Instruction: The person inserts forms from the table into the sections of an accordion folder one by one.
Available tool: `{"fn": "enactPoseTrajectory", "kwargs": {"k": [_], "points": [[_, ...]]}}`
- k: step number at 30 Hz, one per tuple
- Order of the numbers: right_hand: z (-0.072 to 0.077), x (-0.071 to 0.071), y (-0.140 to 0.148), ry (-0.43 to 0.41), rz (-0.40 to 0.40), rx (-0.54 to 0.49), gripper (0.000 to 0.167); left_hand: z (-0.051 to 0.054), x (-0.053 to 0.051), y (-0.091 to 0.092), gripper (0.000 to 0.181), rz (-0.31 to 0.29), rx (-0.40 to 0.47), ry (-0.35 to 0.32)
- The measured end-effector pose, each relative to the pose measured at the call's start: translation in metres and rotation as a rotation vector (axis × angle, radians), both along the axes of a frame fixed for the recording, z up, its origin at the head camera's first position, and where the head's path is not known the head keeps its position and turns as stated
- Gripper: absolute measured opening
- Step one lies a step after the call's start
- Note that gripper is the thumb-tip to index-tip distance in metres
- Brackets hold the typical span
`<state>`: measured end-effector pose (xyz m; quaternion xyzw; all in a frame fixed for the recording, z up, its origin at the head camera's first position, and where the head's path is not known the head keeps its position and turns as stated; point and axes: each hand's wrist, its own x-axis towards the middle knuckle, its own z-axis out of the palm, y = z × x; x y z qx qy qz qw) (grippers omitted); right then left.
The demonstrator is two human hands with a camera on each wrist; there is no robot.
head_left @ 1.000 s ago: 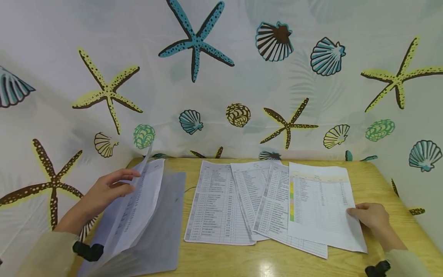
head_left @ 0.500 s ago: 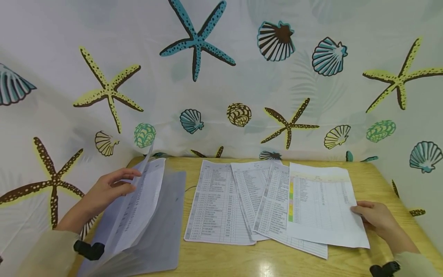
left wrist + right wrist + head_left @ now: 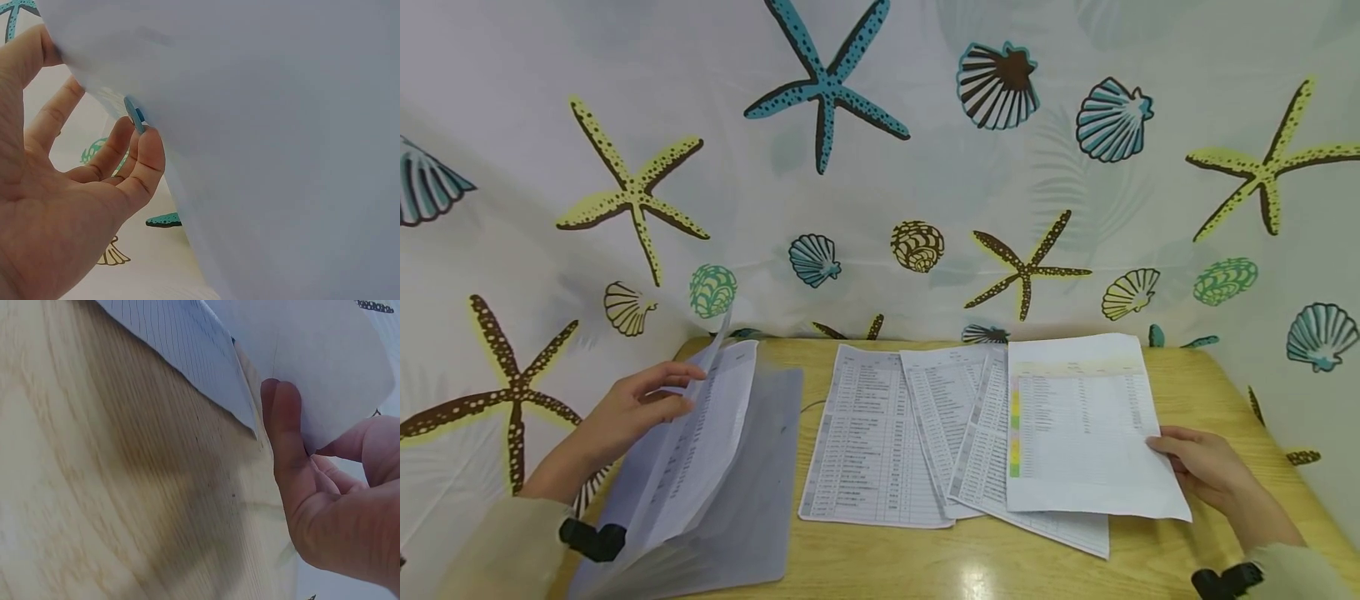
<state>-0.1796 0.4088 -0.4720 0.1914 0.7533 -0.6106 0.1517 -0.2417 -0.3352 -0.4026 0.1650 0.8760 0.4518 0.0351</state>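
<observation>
The sheet (image 3: 1082, 467) is at the right of the table (image 3: 880, 567), its long axis running away from the person with the near end veering slightly right. Its tinted heading points to the curtain (image 3: 917, 179), print faces up, and coloured cells run down its left edge. The right hand (image 3: 1206, 462) pinches its right edge, lower half, holding that side above the wood.

The left hand (image 3: 636, 412) grips a raised leaf (image 3: 703, 433) by its edge; a small blue disc (image 3: 134, 112) is at the fingertips.

The table is pale wood with visible grain and a glare spot near the front. Behind it, the white curtain shows starfish and shells. Three overlapping pages (image 3: 865, 442) lie between folder (image 3: 786, 467) and sheet, which partly covers the rightmost one.

The grey translucent folder lies open at the left, lengthwise away from the person; printed lines show on its upright leaf.
</observation>
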Motion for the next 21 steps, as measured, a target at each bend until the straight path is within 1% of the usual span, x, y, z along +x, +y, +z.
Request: {"fn": "enactPoseTrajectory", "kwargs": {"k": [6,13,21], "points": [[0.004,-0.002,-0.016,0.017,0.024,-0.026,0.074,0.0,-0.002,0.0,0.037,-0.003,0.003,0.001],[0.006,-0.01,-0.035,0.032,0.046,-0.028,0.074,0.0,-0.002,-0.001,0.038,0.006,-0.014,-0.007],[0.008,-0.018,-0.062,0.046,0.069,-0.05,0.07,0.002,0.0,-0.001,0.038,0.014,-0.023,-0.021]]}}
